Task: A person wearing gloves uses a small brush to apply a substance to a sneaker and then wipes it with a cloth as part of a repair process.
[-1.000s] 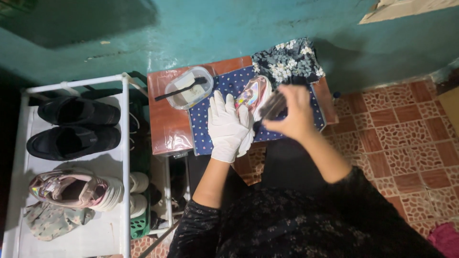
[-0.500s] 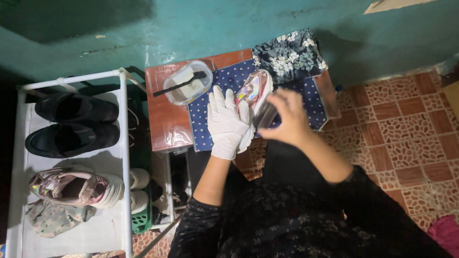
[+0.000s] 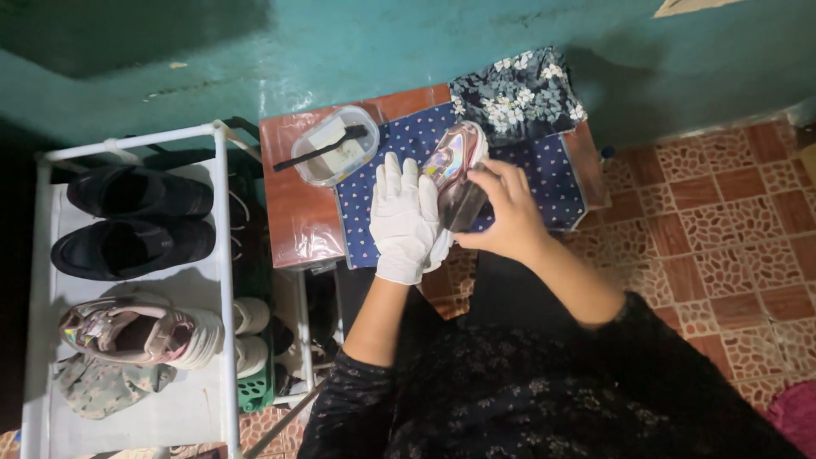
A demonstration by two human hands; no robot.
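My left hand [image 3: 406, 219], in a white glove, lies flat with its fingers spread beside a small shiny pink-and-silver shoe [image 3: 455, 153] on a blue dotted cloth [image 3: 544, 174]. My right hand [image 3: 501, 208], bare, holds the dark heel end of that shoe from the right. The shoe points away from me, towards the wall. A clear plastic tub [image 3: 336, 146] with a black brush lying across it stands to the left of the cloth, on a reddish-brown small table [image 3: 293, 217].
A dark flowered cloth [image 3: 518, 95] lies at the table's far edge against the teal wall. A white shoe rack [image 3: 223, 255] to the left holds two black shoes [image 3: 136, 221] and a pink-grey sneaker [image 3: 140, 331]. Patterned red floor tiles [image 3: 722, 229] spread to the right.
The view has shifted slightly. My right hand has come lower along the shoe, so the shiny toe now shows beyond it. The gloved left hand stays beside the shoe.
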